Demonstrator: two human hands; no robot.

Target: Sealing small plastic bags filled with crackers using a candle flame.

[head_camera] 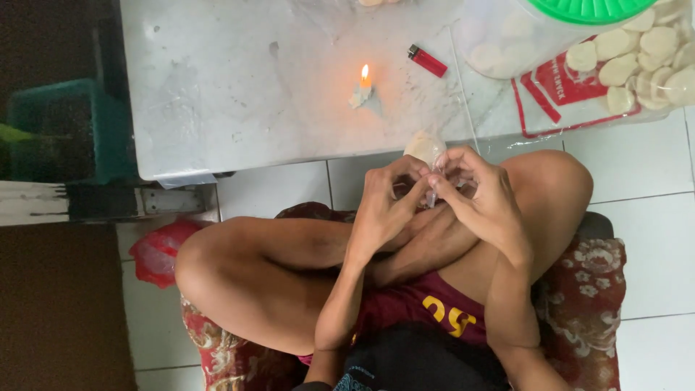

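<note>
far left: green crate (61,130), red bag (156,250) on the floor | middle: left hand (384,206) and right hand (481,199) both pinched tight on a small clear packet (427,156) with a pale cracker, held over the knees | tbh keep the open edge flat and taut | candle (362,90) burns just beyond, lighter (427,61) near it | far right: big cracker jar (579,43), well apart

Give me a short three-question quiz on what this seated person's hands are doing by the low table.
1. True or false: the candle is lit.
2. What do the left hand and right hand pinch together? A) red lighter B) small clear bag with a pale cracker C) green lid
3. Which lies nearer the candle: lighter or green basket?

Key: 1 true; 2 B; 3 lighter.
</note>
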